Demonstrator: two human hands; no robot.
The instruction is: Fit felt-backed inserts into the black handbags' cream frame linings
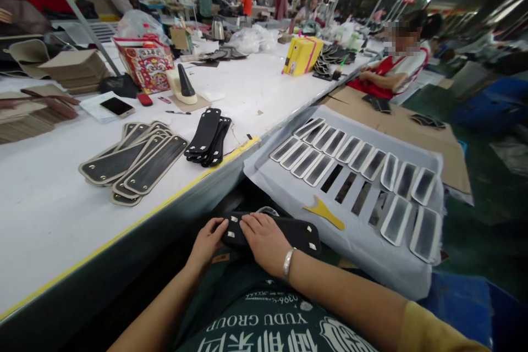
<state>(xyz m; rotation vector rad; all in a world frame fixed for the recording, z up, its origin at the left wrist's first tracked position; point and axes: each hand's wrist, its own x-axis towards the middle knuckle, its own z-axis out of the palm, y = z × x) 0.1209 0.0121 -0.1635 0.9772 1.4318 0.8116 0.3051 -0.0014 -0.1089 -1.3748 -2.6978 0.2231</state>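
Observation:
A black padded strip (295, 231) with rounded ends and small white tabs at its corners lies across my lap. My left hand (209, 239) pinches its left end, the thumb hidden from view. Bent over the strip's upper face, my right hand (264, 242) has its fingers together and pressed on it; a silver bracelet circles that wrist. On the white table, a small pile of similar black strips (206, 135) with white tabs sits beside several beige-edged dark strips (154, 168) with metal studs.
To my right, a grey cloth-covered board (284, 187) carries rows of white-edged dark strips (396, 220) and a yellow forked tool (325, 213). A phone (117, 106), a yellow box (303, 56) and a red patterned bag (148, 66) stand on the white table (49, 198). A co-worker (391, 69) sits at right.

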